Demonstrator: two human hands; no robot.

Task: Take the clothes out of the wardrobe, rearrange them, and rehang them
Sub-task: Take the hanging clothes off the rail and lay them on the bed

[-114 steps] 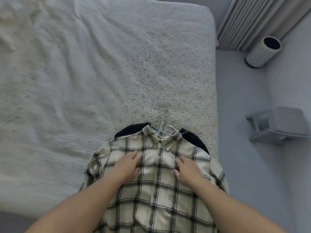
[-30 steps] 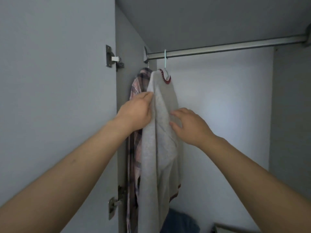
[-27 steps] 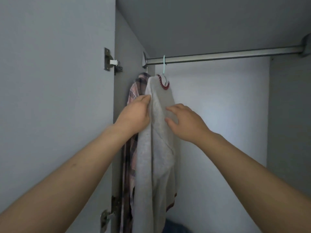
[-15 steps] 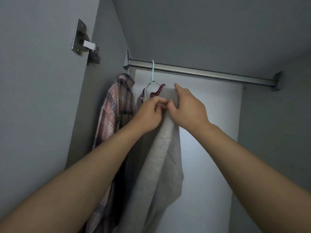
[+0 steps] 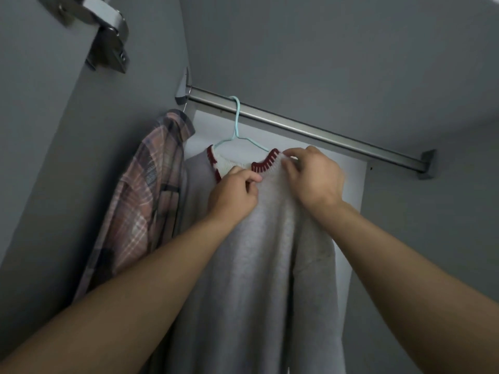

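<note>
Hanging at centre frame, the pale grey knit sweater with a dark red trimmed collar [image 5: 259, 265] now faces the camera, where half a second ago it hung edge-on; I judge it is being straightened for rehanging. To its left hangs one pink plaid shirt [image 5: 140, 201], making two garments. One grey metal rail [image 5: 324, 133] crosses the upper frame, and one metal door hinge [image 5: 108, 41] sits upper left. One light blue wire hanger [image 5: 237, 122] hooks the rail. The left hand [image 5: 232, 195] and right hand [image 5: 313, 176] each pinch the collar.
</note>
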